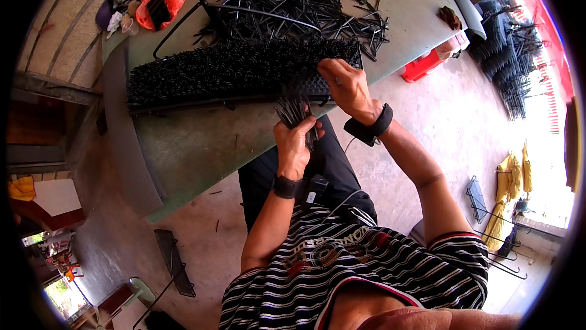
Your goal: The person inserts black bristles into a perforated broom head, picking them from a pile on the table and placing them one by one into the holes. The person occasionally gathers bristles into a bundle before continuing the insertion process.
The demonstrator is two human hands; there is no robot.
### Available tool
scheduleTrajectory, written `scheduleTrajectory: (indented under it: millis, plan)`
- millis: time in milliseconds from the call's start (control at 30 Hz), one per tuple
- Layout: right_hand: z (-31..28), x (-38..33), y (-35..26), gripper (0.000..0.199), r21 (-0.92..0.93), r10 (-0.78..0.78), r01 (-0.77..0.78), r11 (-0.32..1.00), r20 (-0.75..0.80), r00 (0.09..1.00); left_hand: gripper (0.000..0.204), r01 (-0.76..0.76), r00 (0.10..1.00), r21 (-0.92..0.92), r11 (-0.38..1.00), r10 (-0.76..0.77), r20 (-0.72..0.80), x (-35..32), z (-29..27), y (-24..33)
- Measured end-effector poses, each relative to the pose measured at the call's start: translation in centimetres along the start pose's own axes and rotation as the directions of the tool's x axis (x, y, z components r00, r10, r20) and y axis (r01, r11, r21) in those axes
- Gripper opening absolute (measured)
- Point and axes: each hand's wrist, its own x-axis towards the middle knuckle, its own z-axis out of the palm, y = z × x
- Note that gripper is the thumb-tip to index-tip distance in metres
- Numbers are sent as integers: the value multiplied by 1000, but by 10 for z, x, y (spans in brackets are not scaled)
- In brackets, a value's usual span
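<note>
A long black mesh tray (317,89) lies on the green tabletop, densely filled with upright black sticks (207,73); bare mesh holes show near its right end. Just in front of the tray, my left hand (293,144) is closed around a bundle of thin black sticks (294,110), their ends pointing up toward the tray. Over the tray's right end, my right hand (349,89) has its fingers pinched together and bent down. Whatever sits between those fingertips is hidden. Black bands wrap both wrists.
Behind the tray spreads a large heap of loose black sticks (293,0). A bent black metal rod frame (204,5) rises at the tray's back. An orange plastic bag (174,0) with a dark phone (159,11) lies back left. A red stool (422,67) stands beyond the table's right edge.
</note>
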Motion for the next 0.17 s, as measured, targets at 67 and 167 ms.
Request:
scheduleTrajectory:
  millis: [67,167]
  plan:
    - [-6,6,-3,15,-162,-22,47,986,158,987,26,8,1000,-6,1000,-8,-9,-1,1,1]
    - [-9,14,0,18,-339,103,24,940,350,931,27,21,1000,-12,1000,-21,6,-1,-1,1]
